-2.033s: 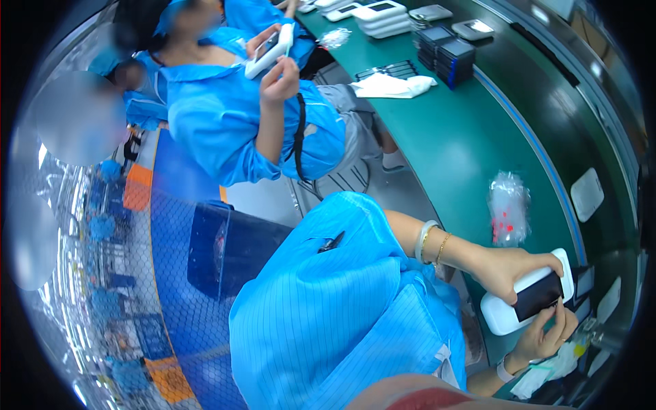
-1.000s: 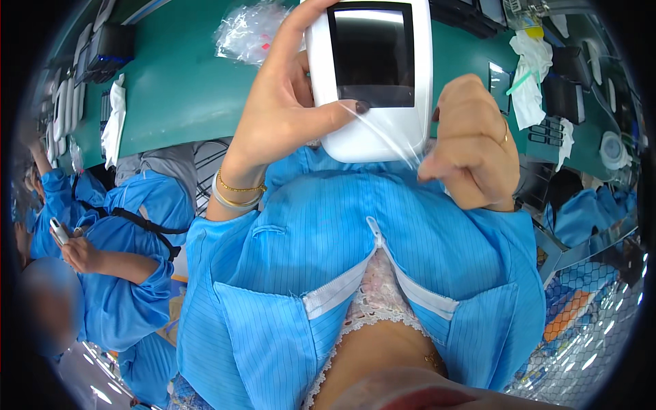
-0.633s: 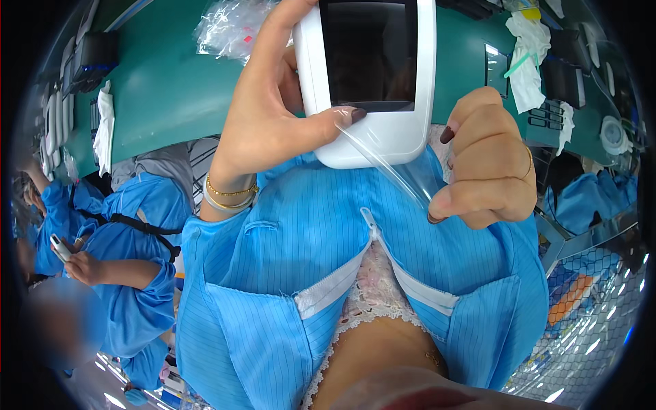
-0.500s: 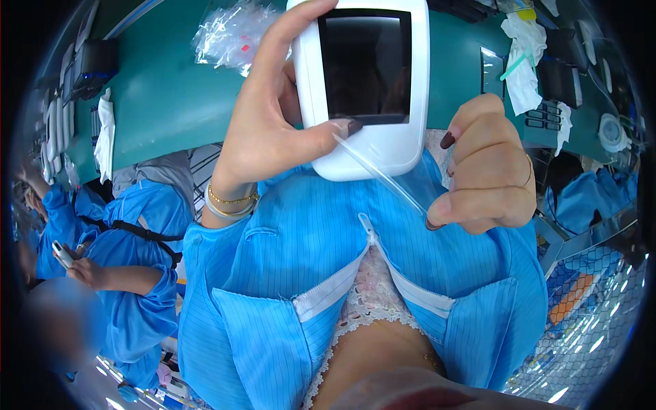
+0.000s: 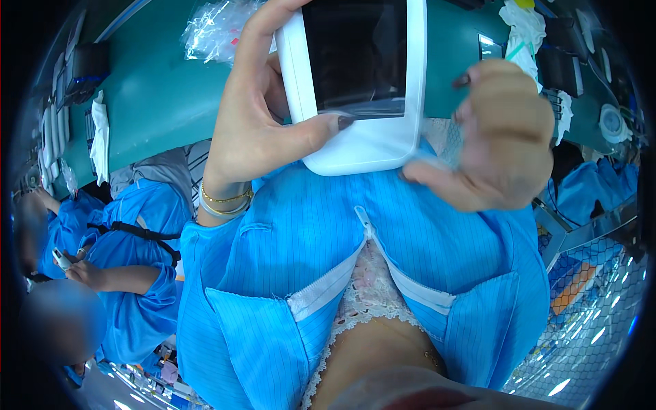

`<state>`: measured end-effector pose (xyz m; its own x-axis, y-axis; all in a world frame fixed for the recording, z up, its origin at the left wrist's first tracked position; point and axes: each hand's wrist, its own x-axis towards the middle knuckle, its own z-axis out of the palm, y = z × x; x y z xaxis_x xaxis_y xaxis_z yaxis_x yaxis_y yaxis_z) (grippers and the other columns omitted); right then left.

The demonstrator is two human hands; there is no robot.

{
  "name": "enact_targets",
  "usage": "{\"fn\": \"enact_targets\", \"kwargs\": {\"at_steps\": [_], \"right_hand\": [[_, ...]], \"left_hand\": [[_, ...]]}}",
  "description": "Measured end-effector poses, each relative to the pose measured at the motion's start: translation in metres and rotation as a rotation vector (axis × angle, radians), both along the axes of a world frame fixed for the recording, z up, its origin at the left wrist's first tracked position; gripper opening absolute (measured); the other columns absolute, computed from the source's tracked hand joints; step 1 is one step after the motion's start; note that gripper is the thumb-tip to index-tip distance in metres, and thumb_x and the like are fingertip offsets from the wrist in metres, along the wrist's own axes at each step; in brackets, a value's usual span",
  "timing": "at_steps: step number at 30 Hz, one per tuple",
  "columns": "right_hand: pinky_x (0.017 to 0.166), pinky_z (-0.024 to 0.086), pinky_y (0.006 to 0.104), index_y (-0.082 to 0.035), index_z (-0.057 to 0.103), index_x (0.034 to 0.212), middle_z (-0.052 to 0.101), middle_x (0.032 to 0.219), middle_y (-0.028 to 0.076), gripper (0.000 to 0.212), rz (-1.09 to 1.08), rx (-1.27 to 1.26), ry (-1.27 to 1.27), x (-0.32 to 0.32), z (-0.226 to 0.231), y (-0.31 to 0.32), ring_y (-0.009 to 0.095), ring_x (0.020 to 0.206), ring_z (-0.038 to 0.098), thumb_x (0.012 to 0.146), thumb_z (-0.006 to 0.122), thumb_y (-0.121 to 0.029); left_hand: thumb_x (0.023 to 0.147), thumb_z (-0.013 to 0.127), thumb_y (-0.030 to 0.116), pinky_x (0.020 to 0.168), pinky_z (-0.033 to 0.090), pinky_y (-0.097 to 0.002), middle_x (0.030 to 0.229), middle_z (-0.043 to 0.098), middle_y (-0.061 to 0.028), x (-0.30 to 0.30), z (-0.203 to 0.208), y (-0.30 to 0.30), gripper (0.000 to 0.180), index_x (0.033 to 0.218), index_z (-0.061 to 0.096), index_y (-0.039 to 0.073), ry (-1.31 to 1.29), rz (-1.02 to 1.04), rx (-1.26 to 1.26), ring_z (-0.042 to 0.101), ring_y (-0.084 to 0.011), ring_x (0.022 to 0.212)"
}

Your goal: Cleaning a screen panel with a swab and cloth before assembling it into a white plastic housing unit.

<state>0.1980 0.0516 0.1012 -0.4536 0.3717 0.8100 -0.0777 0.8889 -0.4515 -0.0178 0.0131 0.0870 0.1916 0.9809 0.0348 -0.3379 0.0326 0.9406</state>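
Note:
A white handheld device with rounded corners and a large dark screen is in my left hand. The fingers wrap its left side, and the thumb presses on the front at the screen's lower left corner. A pale, see-through strip, seemingly clear film, crosses the screen's lower edge. My right hand is beside the device's lower right corner, smeared by motion. Its fingers look curled and its thumb points toward the device; whether anything is between them cannot be made out.
Crumpled clear plastic bags lie on the green table beyond my left hand. White cloths and dark devices are at the far right. At the left, a person in blue holds a small pale object. A wire-mesh basket stands at lower right.
The clear film no longer stretches from the device to my right hand. My right hand has moved slightly right and up. The device has shifted slightly left and up, still in my left hand.

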Motion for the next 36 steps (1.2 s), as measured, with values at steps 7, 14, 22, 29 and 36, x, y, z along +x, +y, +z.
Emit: {"fn": "enact_targets", "kwargs": {"at_steps": [7, 14, 22, 29, 36], "right_hand": [[0.093, 0.042, 0.0486, -0.008, 0.057, 0.103, 0.062, 0.096, 0.014, 0.033, -0.208, 0.074, -0.236, 0.012, 0.008, -0.001, 0.029, 0.092, 0.062, 0.075, 0.074, -0.004], [0.102, 0.034, 0.0551, -0.014, 0.045, 0.102, 0.069, 0.083, 0.003, 0.031, -0.149, 0.189, -0.265, -0.011, -0.013, -0.02, 0.022, 0.079, 0.072, 0.085, 0.065, -0.031], [0.106, 0.028, 0.0631, -0.009, 0.042, 0.106, 0.068, 0.089, 0.012, 0.033, -0.2, 0.201, -0.272, -0.006, -0.009, -0.02, 0.027, 0.08, 0.072, 0.095, 0.046, -0.04], [0.108, 0.02, 0.067, -0.014, 0.035, 0.144, 0.066, 0.105, 0.018, 0.055, -0.034, 0.233, -0.128, -0.008, -0.021, -0.016, 0.032, 0.092, 0.069, 0.095, 0.055, -0.025], [0.067, 0.041, 0.0356, -0.003, 0.07, 0.091, 0.054, 0.08, 0.01, 0.02, -1.161, 0.257, -0.854, 0.115, -0.037, 0.041, 0.027, 0.079, 0.053, 0.076, 0.06, 0.005]], "left_hand": [[0.064, 0.07, -0.011, 0.105, 0.037, -0.0357, 0.14, 0.042, -0.0164, 0.002, -0.009, 0.005, 0.103, 0.148, 0.015, 0.008, -0.147, 0.063, -0.131, 0.046, -0.0252, 0.127], [0.065, 0.073, -0.008, 0.104, 0.039, -0.0359, 0.141, 0.04, -0.0169, -0.006, -0.002, 0.01, 0.107, 0.15, 0.01, 0.009, -0.213, 0.095, -0.058, 0.047, -0.0259, 0.127], [0.066, 0.071, 0.008, 0.102, 0.045, -0.0408, 0.138, 0.043, -0.0185, -0.008, -0.015, 0.018, 0.097, 0.148, 0.019, 0.005, 0.043, 0.118, 0.07, 0.052, -0.0297, 0.123], [0.07, 0.075, 0.0, 0.099, 0.049, -0.0408, 0.134, 0.046, -0.0191, -0.012, -0.023, 0.015, 0.094, 0.147, 0.021, 0.007, -0.083, 0.053, -0.002, 0.053, -0.0308, 0.121], [0.068, 0.074, 0.0, 0.104, 0.043, -0.0407, 0.143, 0.036, -0.0165, -0.012, -0.013, -0.01, 0.098, 0.149, 0.018, 0.004, -0.002, -0.04, -0.097, 0.048, -0.0281, 0.126]]}}
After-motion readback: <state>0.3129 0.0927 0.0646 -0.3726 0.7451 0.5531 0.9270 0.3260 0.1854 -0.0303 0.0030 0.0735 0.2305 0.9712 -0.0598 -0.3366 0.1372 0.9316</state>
